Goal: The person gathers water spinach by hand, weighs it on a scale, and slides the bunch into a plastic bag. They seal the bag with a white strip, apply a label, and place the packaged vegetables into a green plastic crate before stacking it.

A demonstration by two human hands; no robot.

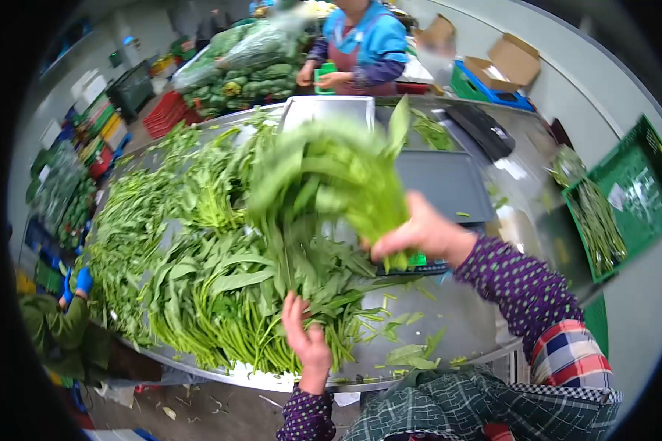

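My right hand (428, 234) is closed round the stem ends of a bunch of water spinach (346, 184), raised above the metal table and blurred by motion. Its leaves arch over to the left and hang down. Below it, my left hand (307, 344) is held up at the front edge of the pile of water spinach (221, 294), fingers apart and holding nothing. Long stems of the pile point towards me. Behind the raised bunch are a grey scale platform (441, 184) and a pale metal tray (327, 110), both partly hidden.
Loose leaves (412, 355) and stem bits lie on the metal table (478, 316). At right is a green crate (640, 198) with bagged greens. Across the table a person in blue (379, 44) holds something green. Another person's blue glove (84, 281) shows at left.
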